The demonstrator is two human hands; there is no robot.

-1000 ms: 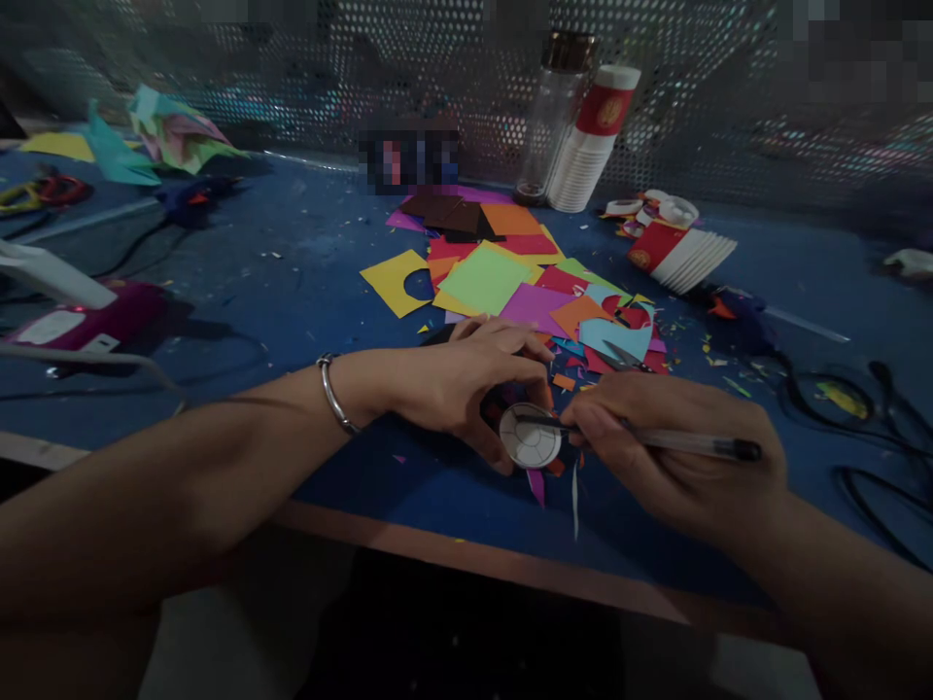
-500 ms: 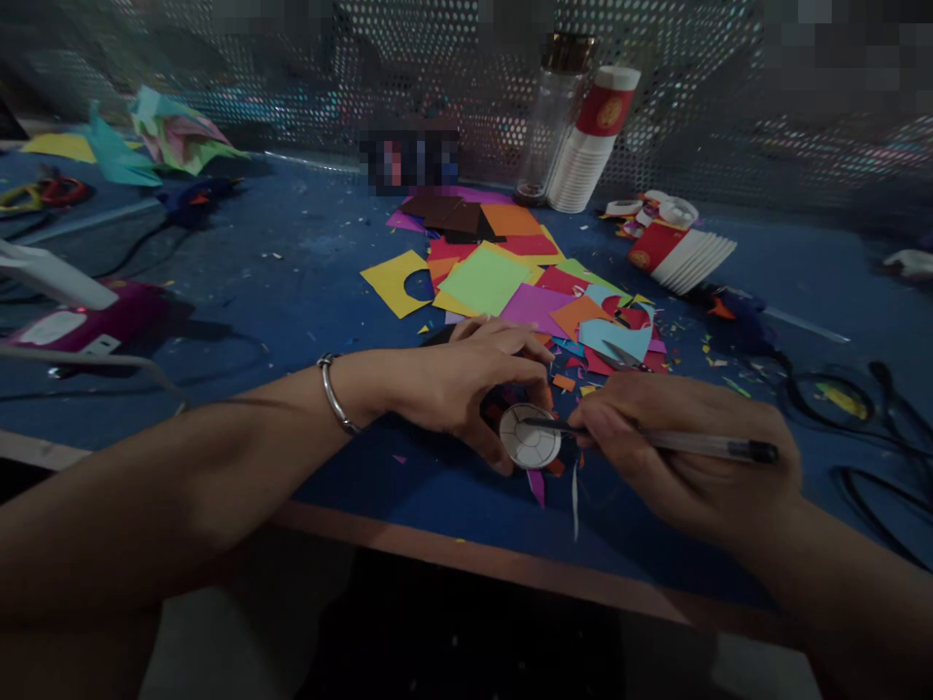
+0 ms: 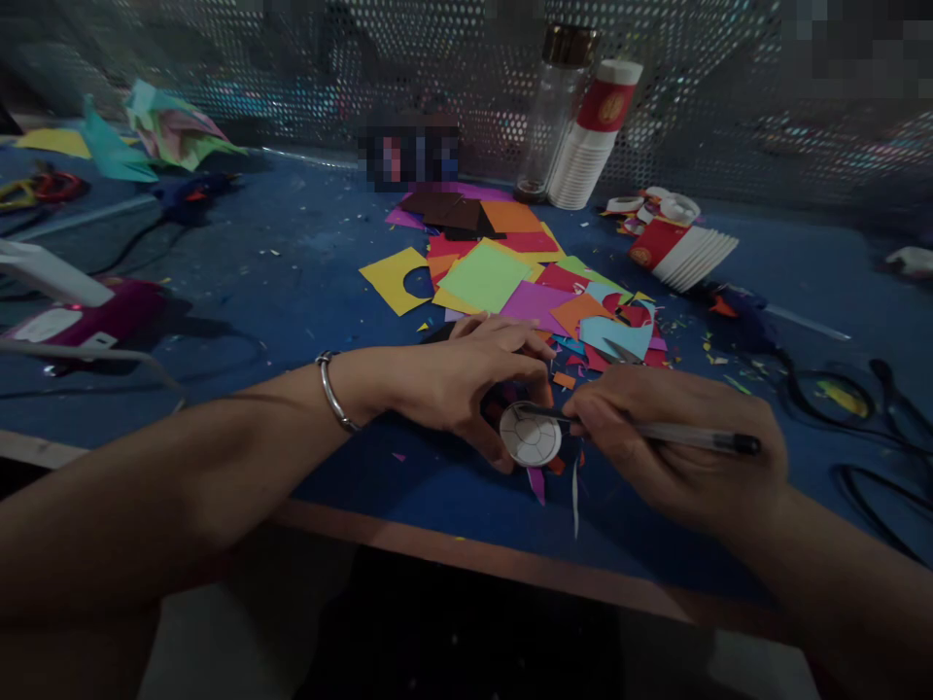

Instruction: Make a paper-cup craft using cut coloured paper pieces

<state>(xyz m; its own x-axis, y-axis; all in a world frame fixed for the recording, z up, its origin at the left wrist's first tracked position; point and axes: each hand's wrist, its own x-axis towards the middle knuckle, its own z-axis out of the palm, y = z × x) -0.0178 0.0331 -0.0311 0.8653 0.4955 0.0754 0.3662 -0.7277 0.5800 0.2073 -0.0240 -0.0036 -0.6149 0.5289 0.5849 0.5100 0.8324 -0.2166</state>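
A small white paper disc (image 3: 535, 442) lies near the table's front edge, with dark lines of an inner ring and spokes on it. My left hand (image 3: 466, 384) curves over its left side, thumb and fingertips gripping its rim; a silver bangle is on the wrist. What lies under the palm is dark and hard to make out. In my right hand (image 3: 671, 442) is a clear-barrelled pen (image 3: 692, 437) with a black end cap, its tip at the disc's upper left part. Cut scraps surround the disc, and a scissors-like blade (image 3: 621, 352) shows beyond my right hand.
Coloured paper sheets (image 3: 485, 277) spread behind my hands. Farther back stand a clear bottle (image 3: 543, 136) and stacked paper cups (image 3: 583, 160); another cup stack (image 3: 681, 251) lies at right. Black cables (image 3: 831, 389) coil on the right. A purple device (image 3: 94, 311) sits left.
My right hand has shifted slightly left and up, carrying the pen tip toward the disc's upper left edge. My left hand and the disc stay nearly in place.
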